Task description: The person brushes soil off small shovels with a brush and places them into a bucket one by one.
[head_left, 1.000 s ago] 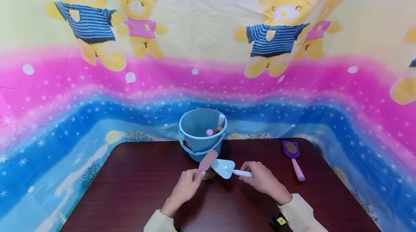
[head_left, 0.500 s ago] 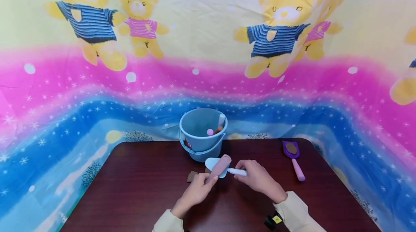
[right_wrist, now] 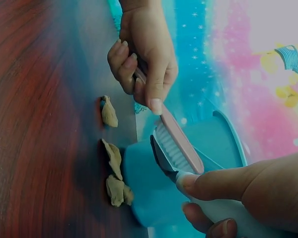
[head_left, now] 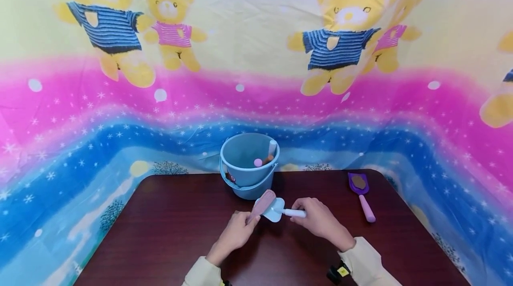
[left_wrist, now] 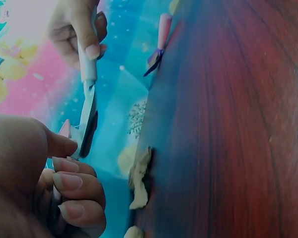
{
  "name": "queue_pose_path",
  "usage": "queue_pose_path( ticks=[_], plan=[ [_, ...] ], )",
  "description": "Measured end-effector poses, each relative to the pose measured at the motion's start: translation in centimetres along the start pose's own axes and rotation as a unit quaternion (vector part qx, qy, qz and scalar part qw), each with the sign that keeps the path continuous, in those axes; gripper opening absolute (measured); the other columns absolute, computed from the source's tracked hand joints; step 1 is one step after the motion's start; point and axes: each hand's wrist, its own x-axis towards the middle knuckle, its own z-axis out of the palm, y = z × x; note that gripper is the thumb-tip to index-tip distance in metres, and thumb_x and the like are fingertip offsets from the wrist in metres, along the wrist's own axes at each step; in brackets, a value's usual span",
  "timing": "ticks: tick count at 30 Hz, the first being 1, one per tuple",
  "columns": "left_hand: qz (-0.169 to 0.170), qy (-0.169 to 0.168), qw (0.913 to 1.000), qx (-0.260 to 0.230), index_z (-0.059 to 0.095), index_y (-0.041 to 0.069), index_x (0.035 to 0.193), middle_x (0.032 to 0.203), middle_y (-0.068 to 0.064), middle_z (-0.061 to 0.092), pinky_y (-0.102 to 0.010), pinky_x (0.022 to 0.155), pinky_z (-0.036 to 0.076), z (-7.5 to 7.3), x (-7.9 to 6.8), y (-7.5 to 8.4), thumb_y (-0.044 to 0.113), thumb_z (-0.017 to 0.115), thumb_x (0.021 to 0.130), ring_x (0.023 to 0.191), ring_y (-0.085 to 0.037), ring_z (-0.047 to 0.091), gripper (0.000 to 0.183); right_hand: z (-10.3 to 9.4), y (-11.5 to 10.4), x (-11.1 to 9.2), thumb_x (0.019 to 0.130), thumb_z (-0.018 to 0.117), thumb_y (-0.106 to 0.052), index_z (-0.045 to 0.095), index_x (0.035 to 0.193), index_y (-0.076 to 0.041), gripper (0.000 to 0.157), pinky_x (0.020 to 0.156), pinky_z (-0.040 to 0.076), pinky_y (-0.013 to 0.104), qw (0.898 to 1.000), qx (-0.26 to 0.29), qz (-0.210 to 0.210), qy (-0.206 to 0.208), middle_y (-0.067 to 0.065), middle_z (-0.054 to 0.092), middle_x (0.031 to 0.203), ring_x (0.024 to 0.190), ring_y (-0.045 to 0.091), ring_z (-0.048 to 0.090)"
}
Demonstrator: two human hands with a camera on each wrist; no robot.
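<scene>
Left grip (head_left: pixel 237 231): clasping pink brush (head_left: pixel 263 202) against light-blue trowel (head_left: pixel 276 213). Right grip (head_left: pixel 320 220): clasping trowel. Scrubbing apparently underway; soiled purple shovel (head_left: pixel 366 208) likely pending.

Blue bucket (right_wrist: pixel 151 181) at the edge of the counter (right_wrist: pixel 44 124), taken as reference. In front of it, left-hand grip (right_wrist: pixel 146 62) holds a pink-backed brush (right_wrist: pixel 183 139), white bristles facing down onto a trowel (right_wrist: pixel 226 209). Right-hand grip (right_wrist: pixel 268 186), also before the bucket, holds the trowel by its pale handle, thumb uppermost. Brown lumps (right_wrist: pixel 113 157) lie near the bucket's base; I cannot tell whether any touch it. Patterned cloth (right_wrist: pixel 198 39) behind the bucket: blue, then pink.
</scene>
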Motion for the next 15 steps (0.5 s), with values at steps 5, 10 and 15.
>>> queue_pose_path(
  ticks=[5,10,15],
  plan=[
    [-0.017,-0.011,0.9995,-0.024,0.063,0.010,0.080,0.061,0.005,0.043,-0.023,0.049,0.037,-0.4,0.2,-0.6,0.028,0.059,0.104,0.053,-0.008,0.042,0.030,-0.3,0.4,-0.1,0.082,0.086,-0.017,0.073,0.093,-0.014,0.018,0.071,0.053,0.034,1.000,0.000,0.006,0.001,-0.006,0.070,0.083,0.072,0.008,0.060],
    [-0.017,-0.011,0.9994,-0.029,0.063,0.007,0.080,0.059,0.007,0.041,-0.022,0.047,0.035,-0.8,0.3,-1.0,0.029,0.058,0.104,0.050,-0.006,0.040,0.032,-0.6,0.8,-0.3,0.081,0.086,-0.016,0.074,0.092,-0.013,0.017,0.069,0.053,0.032,1.000,-0.001,0.008,0.005,-0.005,0.071,0.083,0.071,0.008,0.061],
    [-0.024,-0.004,0.9990,-0.037,0.065,0.005,0.081,0.058,0.006,0.042,-0.023,0.046,0.035,-1.0,0.0,-1.7,0.027,0.059,0.104,0.049,-0.007,0.040,0.032,-0.8,1.3,-0.6,0.083,0.085,-0.017,0.076,0.092,-0.011,0.014,0.065,0.052,0.028,1.000,0.012,-0.003,-0.009,-0.004,0.073,0.084,0.071,0.008,0.062]
  ],
)
